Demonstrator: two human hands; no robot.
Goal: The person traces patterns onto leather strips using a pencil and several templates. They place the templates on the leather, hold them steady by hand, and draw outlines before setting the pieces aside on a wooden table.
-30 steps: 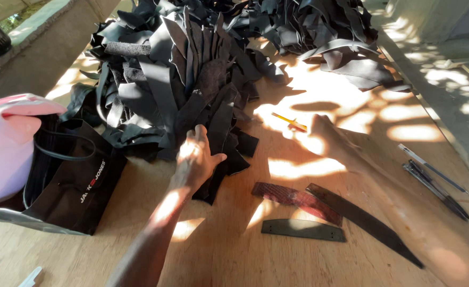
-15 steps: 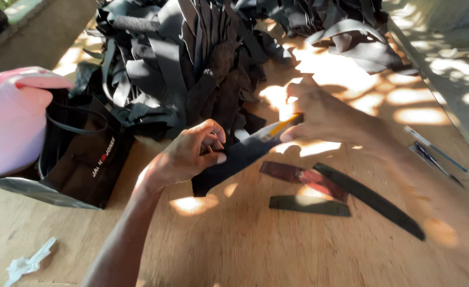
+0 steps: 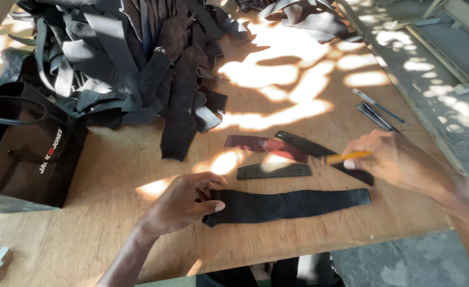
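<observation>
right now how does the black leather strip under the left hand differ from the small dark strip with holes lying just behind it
The black leather strip is longer and wider than the small dark strip. Its edges are wavy and uneven, while the small strip is cleanly cut, with holes near its ends. The left hand presses one end of the leather strip; nothing touches the small strip. Both lie flat on the wooden table.

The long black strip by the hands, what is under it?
The long black strip lies flat on the wooden table, and bare wood shows all around it. The left hand presses on its left end, so that bit and the wood beneath are hidden.
</observation>
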